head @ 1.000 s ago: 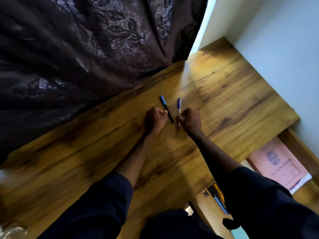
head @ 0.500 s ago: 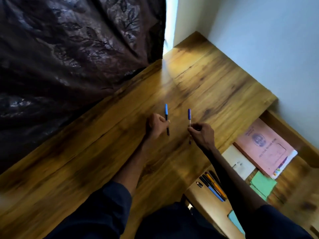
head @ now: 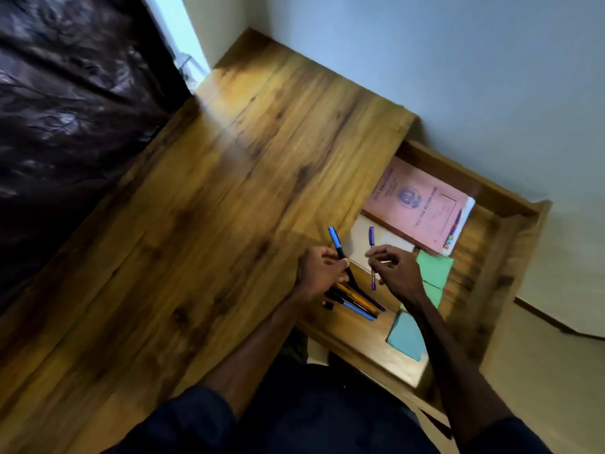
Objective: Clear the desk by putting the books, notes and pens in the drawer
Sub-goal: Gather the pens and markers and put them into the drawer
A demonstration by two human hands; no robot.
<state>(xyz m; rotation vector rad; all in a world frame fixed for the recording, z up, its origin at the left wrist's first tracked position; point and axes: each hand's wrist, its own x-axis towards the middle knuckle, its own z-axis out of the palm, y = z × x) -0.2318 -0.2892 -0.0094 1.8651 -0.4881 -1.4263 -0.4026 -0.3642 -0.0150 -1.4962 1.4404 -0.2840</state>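
Fingers (head: 339, 264) of the left hand (head: 322, 273) are clamped on a blue-capped pen (head: 335, 240), held over the desk's (head: 229, 191) edge where the drawer (head: 520, 244) stands open. Just beside it, the right hand (head: 397, 276) pinches a purple-capped pen (head: 371, 237) between thumb and fingertips, over the drawer. Inside the drawer lie a pink book (head: 422, 204) at the far end, a white notebook (head: 386, 239) partly under it, green notes (head: 435, 268), a teal note (head: 406, 337) and several pens (head: 357, 303) under the left hand. A dark curtain (head: 65, 93) hangs along the desk's far edge.
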